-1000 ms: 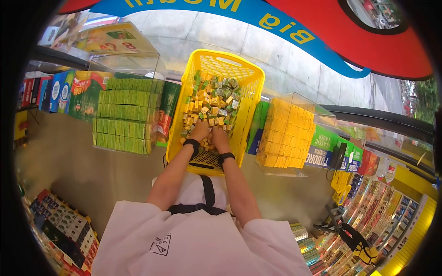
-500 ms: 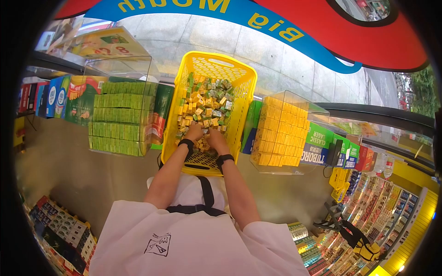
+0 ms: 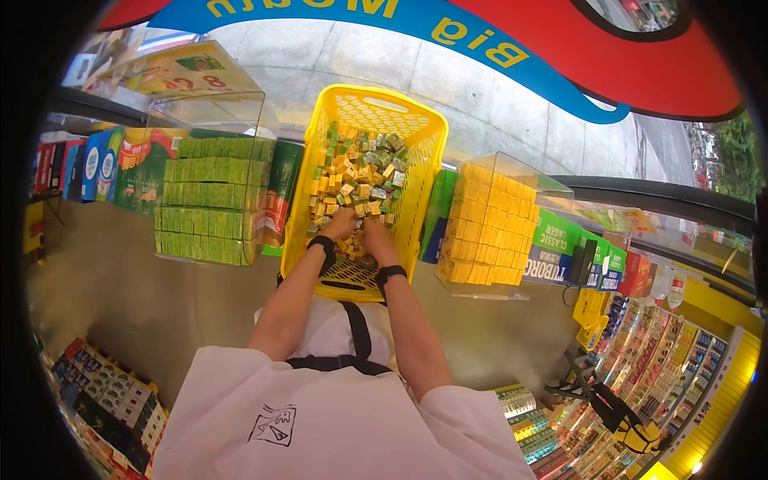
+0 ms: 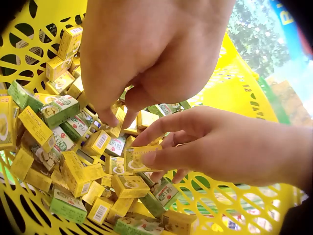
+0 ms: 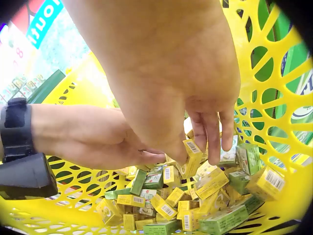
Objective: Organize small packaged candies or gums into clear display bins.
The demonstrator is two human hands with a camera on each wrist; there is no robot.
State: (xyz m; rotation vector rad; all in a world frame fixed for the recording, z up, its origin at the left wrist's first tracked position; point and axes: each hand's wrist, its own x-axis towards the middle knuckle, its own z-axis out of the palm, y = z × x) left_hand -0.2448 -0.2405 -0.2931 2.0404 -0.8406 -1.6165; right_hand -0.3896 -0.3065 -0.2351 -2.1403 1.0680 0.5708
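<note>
Both hands are low inside a yellow basket point(image 3: 433, 172), over a loose heap of small yellow and green boxes point(image 3: 360, 176). My left hand point(image 3: 341, 226) points down, and in the left wrist view its thumb and finger pinch a yellow box point(image 4: 117, 122) among the others. Close beside it, my right hand point(image 3: 376, 238) holds another yellow box point(image 4: 139, 158) between thumb and fingers, seen also in the right wrist view as a tilted yellow box point(image 5: 192, 157). In that view the left fingertips are partly hidden behind the right hand point(image 5: 171, 83).
Stacked green boxes point(image 3: 210, 196) fill a clear case left of the basket; stacked yellow boxes point(image 3: 490, 228) fill another at right. Beer cartons point(image 3: 552, 248) stand farther right. A red and blue sign point(image 3: 512, 60) hangs ahead, and shelves point(image 3: 640, 360) line the lower right.
Both hands stay low in the basket with only small shifts of the fingers. The head view has shifted slightly, moving the basket left in the picture since the earliest frame.
</note>
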